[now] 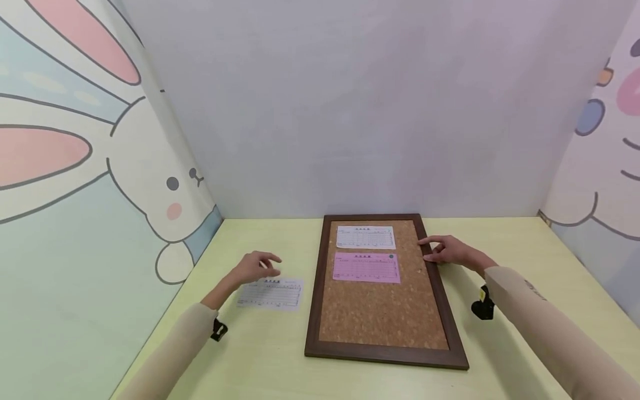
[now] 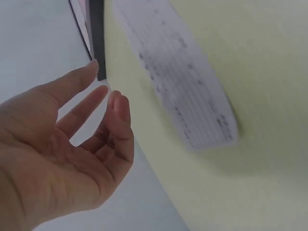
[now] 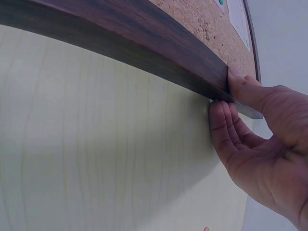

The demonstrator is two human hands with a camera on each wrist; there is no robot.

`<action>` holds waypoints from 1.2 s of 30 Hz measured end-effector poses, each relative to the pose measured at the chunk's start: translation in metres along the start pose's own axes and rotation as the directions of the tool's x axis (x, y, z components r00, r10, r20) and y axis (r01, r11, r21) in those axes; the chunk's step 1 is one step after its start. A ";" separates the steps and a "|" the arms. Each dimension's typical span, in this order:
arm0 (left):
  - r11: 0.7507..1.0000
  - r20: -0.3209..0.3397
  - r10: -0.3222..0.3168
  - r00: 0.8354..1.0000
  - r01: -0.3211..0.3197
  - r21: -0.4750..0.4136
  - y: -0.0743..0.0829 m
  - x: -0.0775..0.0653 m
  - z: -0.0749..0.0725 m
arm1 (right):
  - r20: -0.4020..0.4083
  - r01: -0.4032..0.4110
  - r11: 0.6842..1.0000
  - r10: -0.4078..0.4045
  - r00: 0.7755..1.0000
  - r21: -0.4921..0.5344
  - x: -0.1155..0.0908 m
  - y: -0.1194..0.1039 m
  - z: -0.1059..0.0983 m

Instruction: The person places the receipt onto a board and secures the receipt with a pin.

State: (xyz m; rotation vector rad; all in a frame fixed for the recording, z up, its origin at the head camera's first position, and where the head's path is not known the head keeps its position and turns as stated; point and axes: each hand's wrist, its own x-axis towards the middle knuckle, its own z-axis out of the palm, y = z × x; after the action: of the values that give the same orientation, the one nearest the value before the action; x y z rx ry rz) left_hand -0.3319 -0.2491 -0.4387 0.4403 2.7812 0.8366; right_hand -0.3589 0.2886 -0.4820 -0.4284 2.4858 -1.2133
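A cork board (image 1: 380, 316) in a dark brown wooden frame lies flat on the table. On its upper part are a white printed slip (image 1: 365, 236) and, just below it, a pink one (image 1: 366, 268). My right hand (image 1: 452, 251) pinches the frame's right side, with one digit on top and several fingers against the outer edge in the right wrist view. To the left of the board, another white printed slip (image 1: 272, 294) lies on the table. Over that slip's upper left corner is my left hand (image 1: 254, 268), fingers loosely bent and nothing between them.
The pale yellow table (image 1: 250, 355) ends at a plain light wall (image 1: 350, 111) behind the board. Side walls with painted cartoon animals stand at left and right. Each wrist carries a small black device (image 1: 482, 304).
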 end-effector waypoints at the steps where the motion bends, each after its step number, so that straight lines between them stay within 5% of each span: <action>1: 0.999 -0.016 0.006 1.000 -0.005 0.041 -0.005 -0.007 -0.001 | 0.006 0.004 1.000 -0.004 1.000 0.004 0.000 0.001 0.000; 5: 0.991 -0.066 -0.007 0.998 0.016 0.131 -0.022 -0.031 -0.005 | 0.029 0.009 1.000 -0.010 1.000 0.016 0.000 0.002 -0.002; 12: 0.990 -0.076 -0.124 0.989 0.129 0.060 -0.046 -0.050 -0.015 | 0.062 -0.032 0.999 0.029 0.998 0.043 0.001 -0.003 -0.011; 19: 0.971 -0.031 -0.236 0.971 0.237 0.039 -0.057 -0.053 -0.011 | 0.068 -0.033 0.996 0.027 0.997 0.083 0.000 0.000 -0.009; 28: 0.972 -0.073 -0.218 0.973 0.223 0.077 -0.059 -0.054 -0.007 | 0.064 -0.022 0.995 0.016 0.998 0.095 -0.001 -0.001 -0.003; 36: 0.970 -0.093 -0.240 0.966 0.242 0.013 -0.055 -0.055 -0.004 | 0.056 -0.023 0.997 0.019 0.998 0.079 0.000 0.002 -0.003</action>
State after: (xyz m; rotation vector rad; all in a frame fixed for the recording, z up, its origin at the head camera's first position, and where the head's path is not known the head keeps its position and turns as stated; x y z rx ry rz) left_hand -0.2940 -0.3137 -0.4602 0.0648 2.8532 0.7846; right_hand -0.3608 0.2919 -0.4815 -0.4087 2.3803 -1.2697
